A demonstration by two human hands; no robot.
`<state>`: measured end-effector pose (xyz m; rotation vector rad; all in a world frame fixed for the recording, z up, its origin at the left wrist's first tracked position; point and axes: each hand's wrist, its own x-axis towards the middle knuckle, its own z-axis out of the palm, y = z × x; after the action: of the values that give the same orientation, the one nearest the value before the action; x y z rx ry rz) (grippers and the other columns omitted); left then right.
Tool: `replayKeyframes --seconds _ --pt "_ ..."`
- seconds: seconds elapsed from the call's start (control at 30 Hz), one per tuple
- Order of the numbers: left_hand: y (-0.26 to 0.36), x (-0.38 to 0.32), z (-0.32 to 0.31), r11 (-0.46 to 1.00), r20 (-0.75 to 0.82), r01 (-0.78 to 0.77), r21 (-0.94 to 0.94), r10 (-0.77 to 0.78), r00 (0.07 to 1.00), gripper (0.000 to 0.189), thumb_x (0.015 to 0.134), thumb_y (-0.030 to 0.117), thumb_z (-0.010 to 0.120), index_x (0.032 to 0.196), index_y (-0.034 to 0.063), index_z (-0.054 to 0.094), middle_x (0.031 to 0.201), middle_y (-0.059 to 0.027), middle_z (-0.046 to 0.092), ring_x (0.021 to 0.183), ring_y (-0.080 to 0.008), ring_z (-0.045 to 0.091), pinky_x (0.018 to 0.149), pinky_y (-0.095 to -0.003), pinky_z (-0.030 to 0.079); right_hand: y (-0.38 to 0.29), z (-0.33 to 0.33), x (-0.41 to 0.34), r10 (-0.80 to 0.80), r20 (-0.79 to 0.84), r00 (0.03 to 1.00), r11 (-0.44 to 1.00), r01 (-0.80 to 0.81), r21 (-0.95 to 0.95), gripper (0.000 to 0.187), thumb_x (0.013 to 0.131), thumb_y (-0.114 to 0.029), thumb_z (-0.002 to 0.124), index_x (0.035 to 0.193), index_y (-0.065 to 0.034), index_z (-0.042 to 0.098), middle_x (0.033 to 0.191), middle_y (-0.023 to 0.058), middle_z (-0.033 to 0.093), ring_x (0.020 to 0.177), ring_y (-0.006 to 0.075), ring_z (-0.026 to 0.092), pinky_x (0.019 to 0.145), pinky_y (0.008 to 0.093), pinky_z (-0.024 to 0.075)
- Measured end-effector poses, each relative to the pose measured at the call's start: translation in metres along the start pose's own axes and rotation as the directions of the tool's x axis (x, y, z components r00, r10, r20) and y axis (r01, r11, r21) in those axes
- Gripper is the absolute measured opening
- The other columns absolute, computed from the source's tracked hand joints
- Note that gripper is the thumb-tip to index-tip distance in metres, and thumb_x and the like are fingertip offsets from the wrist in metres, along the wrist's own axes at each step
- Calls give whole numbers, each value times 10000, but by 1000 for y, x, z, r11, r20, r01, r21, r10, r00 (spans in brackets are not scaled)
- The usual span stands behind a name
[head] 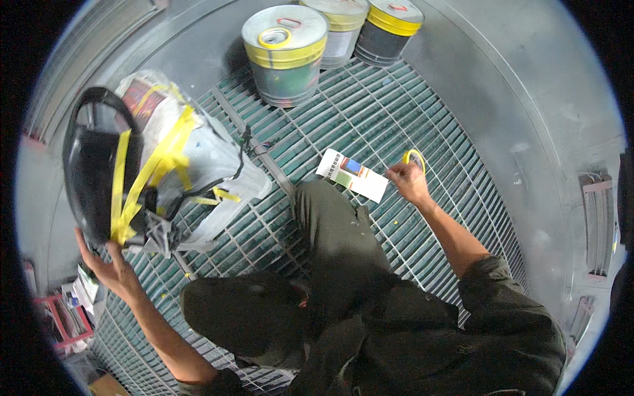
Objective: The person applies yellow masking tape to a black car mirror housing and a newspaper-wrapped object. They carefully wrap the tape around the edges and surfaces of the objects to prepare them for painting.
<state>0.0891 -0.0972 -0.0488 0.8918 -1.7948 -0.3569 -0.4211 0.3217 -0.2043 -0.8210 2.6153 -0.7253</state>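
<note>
At the left, my left hand [111, 270] touches the lower end of a glossy black curved part [86, 168] with its fingers spread; it may be a vehicle mirror housing. Strips of yellow masking tape [168, 148] run across the part and a plastic-wrapped support [213, 153] beside it. A black cable hangs over the wrapping. On the right, my right hand [410, 179] has its fingers curled on a roll of yellow tape [415, 159] above the floor grating. Just left of that hand is a printed white card [352, 175]; whether the fingertips touch it, I cannot tell.
Several metal drums with yellow bands, one of them greenish [286, 74], stand on the metal grating [396, 109] at the top. My bent knees are in the middle. A red frame [64, 321] with papers lies at the lower left. Grey walls curve around the grating.
</note>
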Motion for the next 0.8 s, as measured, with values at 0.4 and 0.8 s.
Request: replayKeyframes --seconds 0.4,0.8 --pt "14 -10 -61 863 100 116 491 -188 977 631 1094 331 523 1561 -59 356 1627 -213 373 1506 -298 358 1240 -430 277 107 141 63 123 161 979 953 -71 -295 379 933 -408 698 1244 -193 732 1309 227 607 1259 438 540 1067 513 468" --pt "196 -106 100 894 735 373 247 -424 529 113 957 60 652 981 -29 716 1120 -130 738 1020 -284 711 875 -406 570 164 190 116 -75 217 973 955 133 -266 365 850 -348 781 1095 -90 703 1139 210 638 1094 435 594 948 520 491"
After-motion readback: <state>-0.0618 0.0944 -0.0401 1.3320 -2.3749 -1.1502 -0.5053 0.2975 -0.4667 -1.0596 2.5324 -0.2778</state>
